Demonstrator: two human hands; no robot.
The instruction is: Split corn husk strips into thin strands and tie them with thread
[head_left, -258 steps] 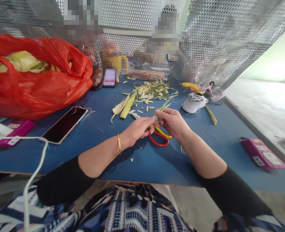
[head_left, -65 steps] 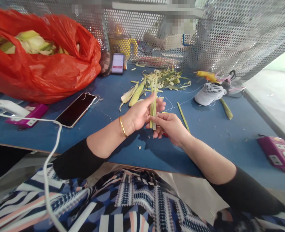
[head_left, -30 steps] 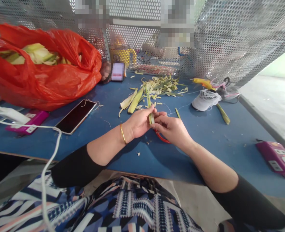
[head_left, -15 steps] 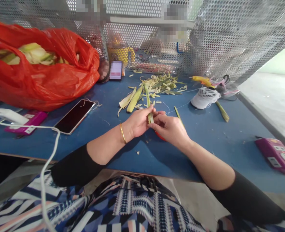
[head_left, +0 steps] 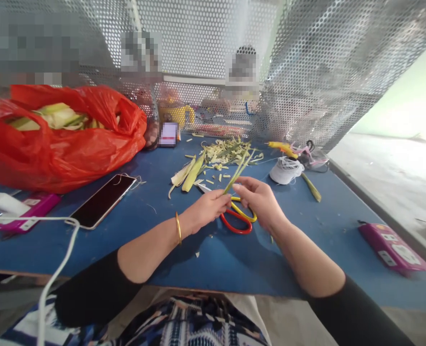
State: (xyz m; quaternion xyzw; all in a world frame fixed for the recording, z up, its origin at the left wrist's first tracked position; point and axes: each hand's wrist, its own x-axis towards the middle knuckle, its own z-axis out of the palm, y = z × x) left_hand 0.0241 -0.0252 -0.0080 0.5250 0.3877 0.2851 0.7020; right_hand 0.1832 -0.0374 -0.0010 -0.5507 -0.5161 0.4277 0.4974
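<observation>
My left hand (head_left: 207, 209), a gold bangle at its wrist, pinches the lower end of a thin green leaf strip (head_left: 236, 173) that slants up to the right. My right hand (head_left: 258, 202) is curled beside it, fingertips at the same strip. Below both hands lie scissors with a red and a yellow handle (head_left: 237, 218) on the blue table (head_left: 216, 250). Behind them is a heap of cut leaf scraps (head_left: 225, 150) and two pale husk pieces (head_left: 187, 174).
A red plastic bag of husks (head_left: 59, 137) fills the back left. A black phone (head_left: 103, 199), a white cable (head_left: 56, 276), pink power strips (head_left: 393, 240), a spool of white thread (head_left: 285, 170) and a green stalk (head_left: 311, 186) lie around. Perforated metal screens wall the back.
The strip has tilted from upright to slanting right and looks thinner. My hands have parted slightly, uncovering the scissors beneath. The camera has tipped upward.
</observation>
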